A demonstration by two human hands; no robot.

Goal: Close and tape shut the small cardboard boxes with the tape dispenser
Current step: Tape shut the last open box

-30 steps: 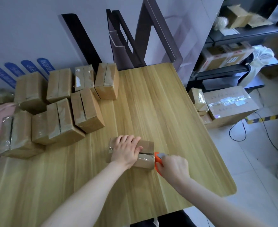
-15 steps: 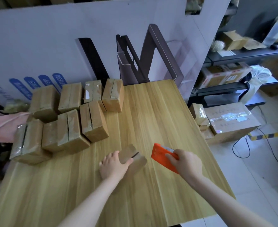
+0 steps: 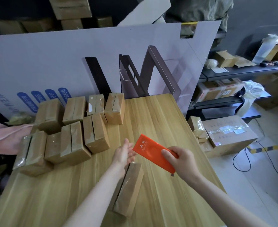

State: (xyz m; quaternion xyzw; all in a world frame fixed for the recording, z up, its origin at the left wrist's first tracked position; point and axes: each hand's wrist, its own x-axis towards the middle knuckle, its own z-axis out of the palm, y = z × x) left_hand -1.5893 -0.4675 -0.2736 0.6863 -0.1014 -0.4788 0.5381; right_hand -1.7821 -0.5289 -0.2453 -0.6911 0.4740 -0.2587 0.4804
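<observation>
The right hand point(image 3: 182, 159) is holding the flat orange plastic tape dispenser point(image 3: 153, 153) in a closed grip. The thumb is lying across its top face and the fingers are curling under its near end, so the long body is pointing up and away to the left, clear of the light wooden bench point(image 3: 159, 115). A second ago the dispenser was working at the end of the small brown cardboard box point(image 3: 130, 189); now it is hanging in the air, lifted off.

The left hand point(image 3: 124, 152), which was pressing on that box and then tipping it, is no longer touching it. It is hovering with fingers straight and relaxed, holding nothing, just beside the dispenser's far edge. Whether it is touching the dispenser I cannot tell.

The box is lying flat on the bench under the left forearm, with glossy tape showing along its top. It is sitting well apart from the cluster of taped brown cardboard boxes point(image 3: 69, 133) crowding the bench's far left corner. I am judging this box sealed and released, waiting only to join the others. Both forearms are reaching forward and converging over the middle of the bench.
</observation>
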